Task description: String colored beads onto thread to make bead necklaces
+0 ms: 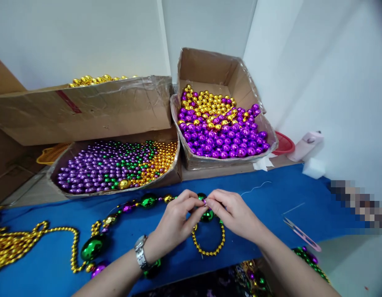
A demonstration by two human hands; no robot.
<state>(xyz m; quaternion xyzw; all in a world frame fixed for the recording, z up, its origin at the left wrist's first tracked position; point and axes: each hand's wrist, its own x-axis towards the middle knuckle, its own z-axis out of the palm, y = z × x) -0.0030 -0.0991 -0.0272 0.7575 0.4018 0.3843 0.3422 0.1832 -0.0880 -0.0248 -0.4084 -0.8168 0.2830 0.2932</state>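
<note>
My left hand [176, 220] and my right hand [232, 212] meet fingertip to fingertip over a blue cloth [271, 198], both pinched on a bead necklace [141, 203]. The strand carries large green, purple and gold beads curving left to a big green bead [93, 246]. Between my fingers sits a green bead [207, 215], and a small loop of gold beads [209, 243] hangs below it. A thin thread [254, 188] trails to the right. A metal watch [140, 252] is on my left wrist.
Two open cardboard boxes hold loose beads: purple, green and gold [116, 165] on the left, gold and purple [221, 128] on the right. A third box [82, 107] stands behind. Gold strands [11, 243] lie at the left, thread snips [302, 234] at the right.
</note>
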